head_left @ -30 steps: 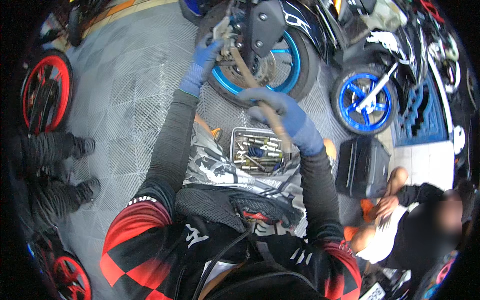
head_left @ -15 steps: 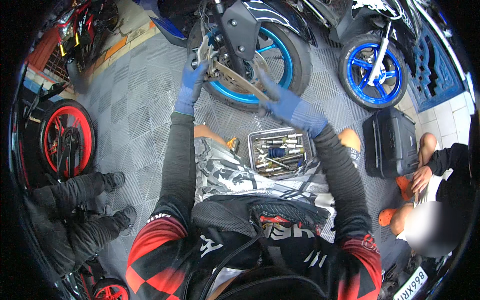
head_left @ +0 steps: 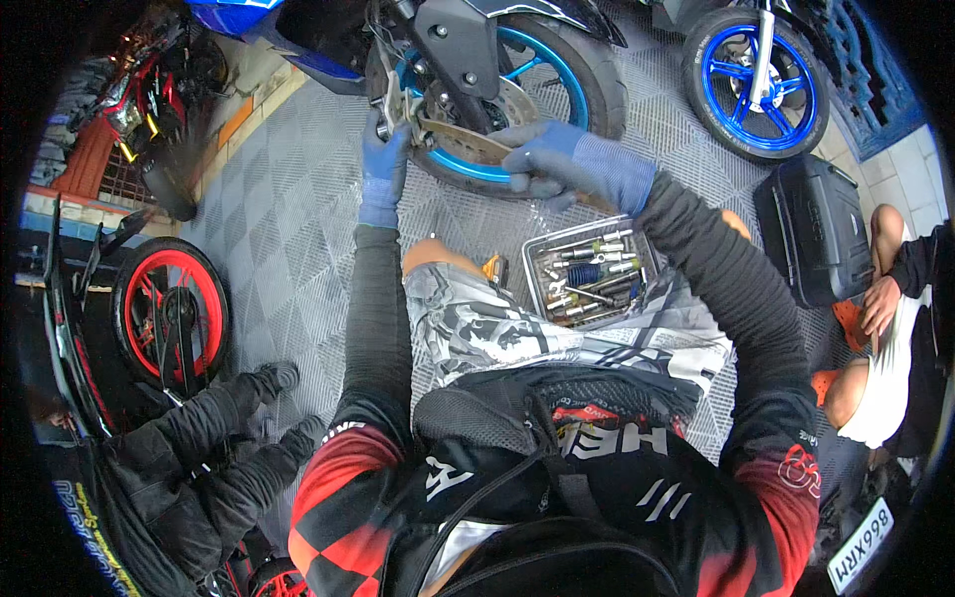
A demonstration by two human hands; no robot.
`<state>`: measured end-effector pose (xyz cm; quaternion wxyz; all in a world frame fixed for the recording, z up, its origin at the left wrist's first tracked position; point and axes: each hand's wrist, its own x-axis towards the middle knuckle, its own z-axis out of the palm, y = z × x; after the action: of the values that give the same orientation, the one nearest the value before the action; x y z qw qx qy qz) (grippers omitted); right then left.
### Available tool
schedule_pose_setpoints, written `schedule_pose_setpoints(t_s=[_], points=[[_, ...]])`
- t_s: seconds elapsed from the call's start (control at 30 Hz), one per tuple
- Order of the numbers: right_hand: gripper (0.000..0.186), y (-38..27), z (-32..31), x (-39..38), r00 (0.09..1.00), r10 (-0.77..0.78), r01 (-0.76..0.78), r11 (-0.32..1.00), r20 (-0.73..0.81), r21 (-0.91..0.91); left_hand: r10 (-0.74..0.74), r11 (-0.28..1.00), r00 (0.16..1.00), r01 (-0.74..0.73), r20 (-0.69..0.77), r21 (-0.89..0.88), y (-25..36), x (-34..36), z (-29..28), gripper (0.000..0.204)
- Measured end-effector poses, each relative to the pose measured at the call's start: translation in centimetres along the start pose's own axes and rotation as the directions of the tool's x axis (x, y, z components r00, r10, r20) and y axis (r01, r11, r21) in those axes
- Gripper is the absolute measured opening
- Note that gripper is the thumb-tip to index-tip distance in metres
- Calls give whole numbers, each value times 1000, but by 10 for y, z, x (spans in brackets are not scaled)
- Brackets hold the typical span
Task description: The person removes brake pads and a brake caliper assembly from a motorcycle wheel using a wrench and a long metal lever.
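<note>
My left hand (head_left: 383, 169), in a blue-and-grey glove, is closed around a grey metal part (head_left: 396, 107), which looks like a brake caliper, beside the front wheel. A long flat brownish strip (head_left: 463, 141), maybe a file or blade, reaches from that part to my right hand (head_left: 557, 164). The gloved right fingers wrap round the strip; its kind cannot be made out. Just behind are the black fork (head_left: 450, 95), the brake disc (head_left: 512, 104) and the turquoise-rimmed front wheel (head_left: 552, 75) of a motorcycle.
A grey tray (head_left: 537, 254) of sockets and tools lies between my legs. To the right are a black case (head_left: 816, 234), a seated person (head_left: 885, 298) and a blue-rimmed wheel (head_left: 751, 85). At left are a red-rimmed wheel (head_left: 169, 313) and another person's dark-trousered legs (head_left: 199, 428).
My right hand has moved up and slightly right along with the strip. The left hand keeps its grip on the metal part. The whole view has shifted somewhat.
</note>
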<state>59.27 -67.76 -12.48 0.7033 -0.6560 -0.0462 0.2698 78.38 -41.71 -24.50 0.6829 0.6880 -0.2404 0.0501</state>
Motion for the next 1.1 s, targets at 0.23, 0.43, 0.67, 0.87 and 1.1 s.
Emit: schedule_pose_setpoints(t_s=[0.23,0.43,0.67,0.87,1.1], points=[[60,25,21,10,989,-2,17,995,-148,100,-33,999,997,35,74,-27,7,-2,6,44],[58,33,1,12,984,26,-14,997,-175,70,-215,868,959,275,186,-414,7,18,8,41],[50,43,29,15,970,2,38,986,-242,163,-312,819,928,372,204,-437,8,32,5,45],[18,47,39,20,984,1,74,903,-175,423,-434,749,824,554,364,-363,-15,65,-43,44],[18,51,41,28,992,-16,78,848,-122,524,-537,784,825,565,174,-257,-8,72,-41,44]])
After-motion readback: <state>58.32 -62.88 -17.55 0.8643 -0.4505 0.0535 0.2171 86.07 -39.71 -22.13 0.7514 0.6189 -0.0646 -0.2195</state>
